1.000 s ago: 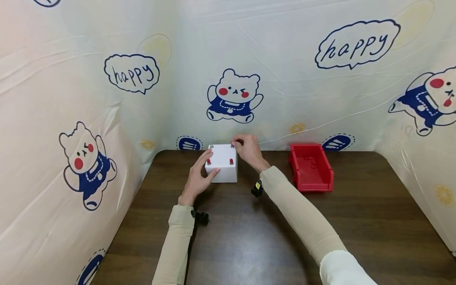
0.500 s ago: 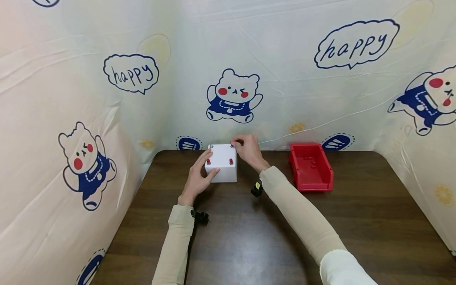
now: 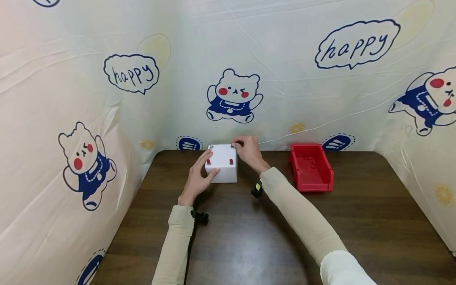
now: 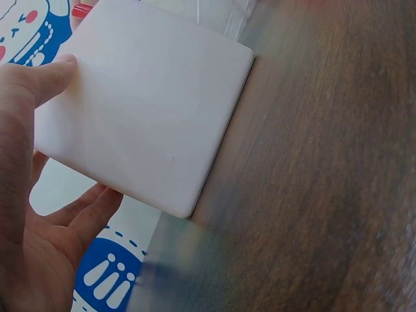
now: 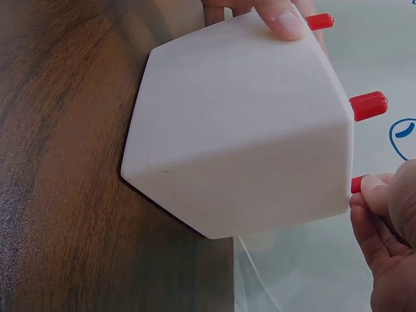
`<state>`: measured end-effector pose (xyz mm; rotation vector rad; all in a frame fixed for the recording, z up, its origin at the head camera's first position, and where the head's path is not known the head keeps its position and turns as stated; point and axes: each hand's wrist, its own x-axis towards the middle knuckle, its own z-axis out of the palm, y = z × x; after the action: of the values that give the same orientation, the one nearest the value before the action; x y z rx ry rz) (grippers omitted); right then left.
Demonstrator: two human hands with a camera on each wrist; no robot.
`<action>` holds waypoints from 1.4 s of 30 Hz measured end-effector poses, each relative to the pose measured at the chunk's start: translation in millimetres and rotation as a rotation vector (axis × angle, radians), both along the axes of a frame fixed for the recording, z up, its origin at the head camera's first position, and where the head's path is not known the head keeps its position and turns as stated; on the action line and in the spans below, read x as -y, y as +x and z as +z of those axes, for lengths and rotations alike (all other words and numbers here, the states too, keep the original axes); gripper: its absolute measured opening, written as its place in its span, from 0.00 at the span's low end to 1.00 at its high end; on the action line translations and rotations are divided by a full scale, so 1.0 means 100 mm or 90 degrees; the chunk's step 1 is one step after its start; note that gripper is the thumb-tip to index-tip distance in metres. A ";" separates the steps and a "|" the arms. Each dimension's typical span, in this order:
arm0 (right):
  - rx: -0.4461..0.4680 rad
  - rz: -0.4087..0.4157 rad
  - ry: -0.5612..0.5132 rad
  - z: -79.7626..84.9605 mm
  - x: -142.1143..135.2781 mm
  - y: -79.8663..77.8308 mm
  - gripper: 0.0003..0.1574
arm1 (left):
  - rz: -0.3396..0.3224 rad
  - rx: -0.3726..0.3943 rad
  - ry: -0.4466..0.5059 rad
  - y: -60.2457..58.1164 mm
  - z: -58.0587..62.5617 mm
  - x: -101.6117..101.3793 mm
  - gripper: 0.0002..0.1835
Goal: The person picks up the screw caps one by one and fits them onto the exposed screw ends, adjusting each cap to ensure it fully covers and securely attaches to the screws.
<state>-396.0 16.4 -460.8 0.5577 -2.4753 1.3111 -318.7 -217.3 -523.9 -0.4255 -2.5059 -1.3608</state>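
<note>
The right hand pinches a small red plastic cap between thumb and fingers at the far right corner of a smooth white box. The left hand grasps the box by its left side, thumb on the near face. On top, 2 red caps stand at the near left and near right corners; the slim grey metal post at the far left looks bare. The box rests near the far edge of the brown wooden counter, left of a red plastic bin holding small red pieces. The step in hand is probably seating the 3rd cap; the next move likely calls for a steady box, then a piece from the bin for the 4th corner.
</note>
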 end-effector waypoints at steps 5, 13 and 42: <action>0.005 0.003 0.007 0.00 -0.02 0.00 0.08 | -0.004 -0.001 -0.002 0.00 0.00 -0.01 0.35; 0.009 0.037 0.052 0.04 -0.07 0.00 0.10 | -0.007 -0.005 0.002 0.00 0.00 0.00 0.36; -0.063 0.067 0.008 0.08 -0.25 0.09 0.10 | -0.007 -0.006 0.000 0.01 -0.02 0.01 0.36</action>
<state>-387.1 41.2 -453.0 0.7458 -2.4049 1.2744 -317.8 -218.5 -525.9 -0.4461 -2.4994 -1.3591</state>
